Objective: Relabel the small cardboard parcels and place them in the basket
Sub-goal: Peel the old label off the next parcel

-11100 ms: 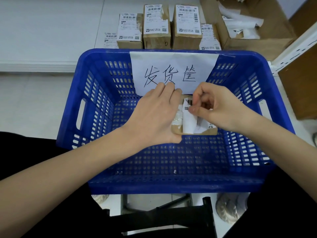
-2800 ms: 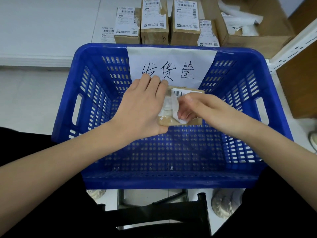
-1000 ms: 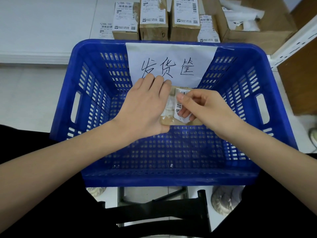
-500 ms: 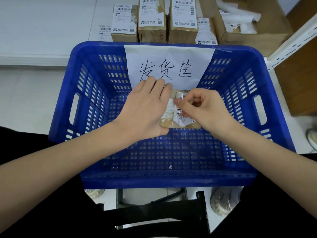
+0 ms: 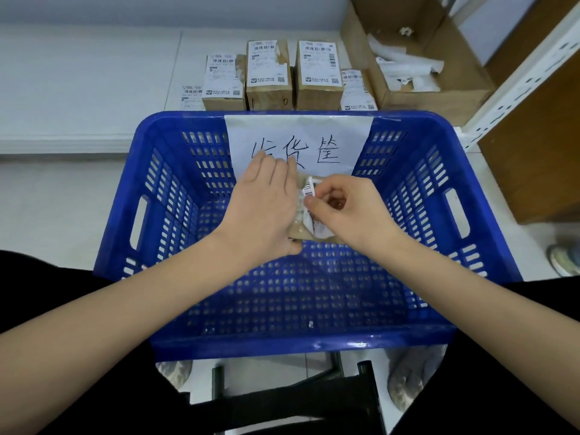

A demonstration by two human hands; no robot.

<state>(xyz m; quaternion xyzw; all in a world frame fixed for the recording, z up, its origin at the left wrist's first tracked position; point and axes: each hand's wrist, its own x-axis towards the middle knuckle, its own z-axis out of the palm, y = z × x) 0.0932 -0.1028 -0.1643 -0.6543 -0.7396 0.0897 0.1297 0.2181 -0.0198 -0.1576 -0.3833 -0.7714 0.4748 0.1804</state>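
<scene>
Peeling white barcode label (image 5: 309, 192) pinched by right hand (image 5: 348, 211), tan parcel (image 5: 306, 232) gripped by left hand (image 5: 263, 208), hands above blue basket (image 5: 163, 215)

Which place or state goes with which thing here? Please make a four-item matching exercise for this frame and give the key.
Things:
1. left hand
2. right hand
3. paper sign
4. open carton

Places or states:
A. fixed to the blue basket's far wall
B. pinching a partly peeled label
C. behind the basket on the right, holding scraps of white paper
D. steadying the small parcel over the basket

Pairs: 1-D, 2-B, 3-A, 4-C
</scene>
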